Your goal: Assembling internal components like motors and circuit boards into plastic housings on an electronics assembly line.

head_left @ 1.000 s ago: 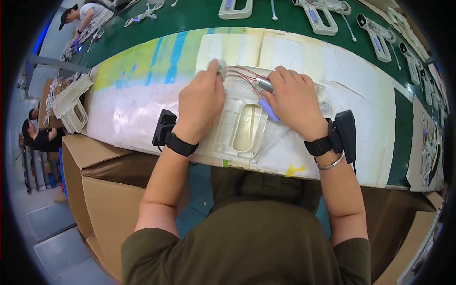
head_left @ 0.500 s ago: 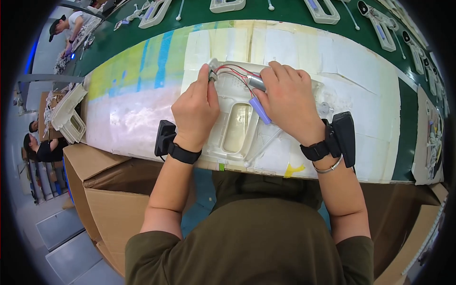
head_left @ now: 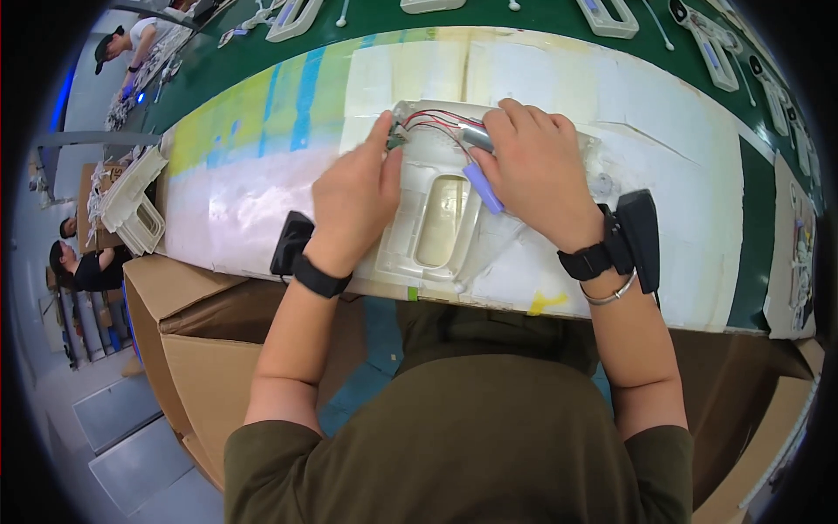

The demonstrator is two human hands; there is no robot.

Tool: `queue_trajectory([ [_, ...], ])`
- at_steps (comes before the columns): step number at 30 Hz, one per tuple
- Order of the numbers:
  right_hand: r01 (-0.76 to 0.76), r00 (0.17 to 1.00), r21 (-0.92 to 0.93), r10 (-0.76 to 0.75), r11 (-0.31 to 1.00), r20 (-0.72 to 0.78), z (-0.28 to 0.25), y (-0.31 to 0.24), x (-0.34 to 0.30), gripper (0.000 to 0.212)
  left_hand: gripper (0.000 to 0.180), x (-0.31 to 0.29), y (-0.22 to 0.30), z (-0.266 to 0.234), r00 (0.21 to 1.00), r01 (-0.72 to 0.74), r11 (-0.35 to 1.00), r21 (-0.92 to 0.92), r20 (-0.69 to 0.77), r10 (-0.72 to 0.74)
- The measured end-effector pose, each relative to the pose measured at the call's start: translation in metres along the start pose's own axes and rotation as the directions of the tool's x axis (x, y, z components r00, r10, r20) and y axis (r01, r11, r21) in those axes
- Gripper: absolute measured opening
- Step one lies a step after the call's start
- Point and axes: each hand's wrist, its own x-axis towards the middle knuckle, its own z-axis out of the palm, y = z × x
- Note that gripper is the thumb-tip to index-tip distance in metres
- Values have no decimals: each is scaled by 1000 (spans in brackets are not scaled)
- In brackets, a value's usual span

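Both hands on the shell (head_left: 436,214), flat on the white mat (head_left: 663,131) by the near edge. Left hand (head_left: 353,205) pressing its left side, fingers loosely bent. Right hand (head_left: 537,170) curled over the top, holding the purple pen (head_left: 482,187). Clear-white plastic, long hole in the middle. Thin red wires (head_left: 432,120) along the top.

Hands on the casing

We see our left hand (head_left: 356,196) and right hand (head_left: 534,170) resting on a white plastic casing (head_left: 436,218) (red wires (head_left: 432,120) at its far end) lying on the white bench (head_left: 253,201), a purple piece (head_left: 482,189) under our right fingers.
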Motion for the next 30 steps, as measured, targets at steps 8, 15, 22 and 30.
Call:
queue_trajectory([
  [8,18,1000,27,-18,999,-13,0,3,0,23,37,4,72,1,983,117,978,-174,158,-90],
  [15,6,1000,71,-5,997,-12,-1,5,-1,22,25,-2,51,-3,936,351,730,-586,226,-270],
  [22,307,950,182,-291,934,-110,-25,-16,24,20,25,-10,25,-40,878,477,521,-707,353,-324],
  [30,532,844,25,-532,847,73,11,-16,50,6,23,-30,29,-36,961,261,904,-339,176,-212],
])
